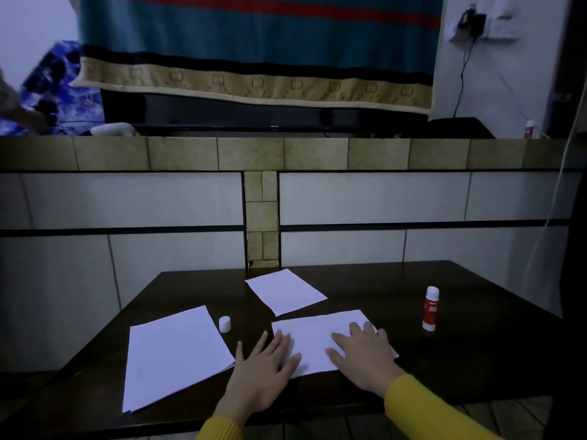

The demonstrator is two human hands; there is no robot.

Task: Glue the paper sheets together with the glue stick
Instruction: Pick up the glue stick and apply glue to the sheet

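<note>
Both hands lie flat with fingers straight and spread, pressing on a white paper sheet [317, 338] at the near middle of a dark, glossy wooden table [476, 360]. The left hand [260, 369] covers the sheet's left edge, its thumb on bare wood; the right hand [362, 354] rests on the sheet's right half. Neither hand grasps anything. Whether this sheet is a single layer or two stacked cannot be told.

A second white sheet [286, 292] lies angled just beyond it. A larger stack of paper [174, 357] sits to the left, its near corner showing separate layers. Between the stack and the pressed sheet stands a small white cap [224, 323]. The glue stick [431, 309], a red tube with a white top, stands upright well to the right; its label is too blurred to read. Mustard-yellow knitted sleeves [422, 408] are cut off by the frame's lower edge.
</note>
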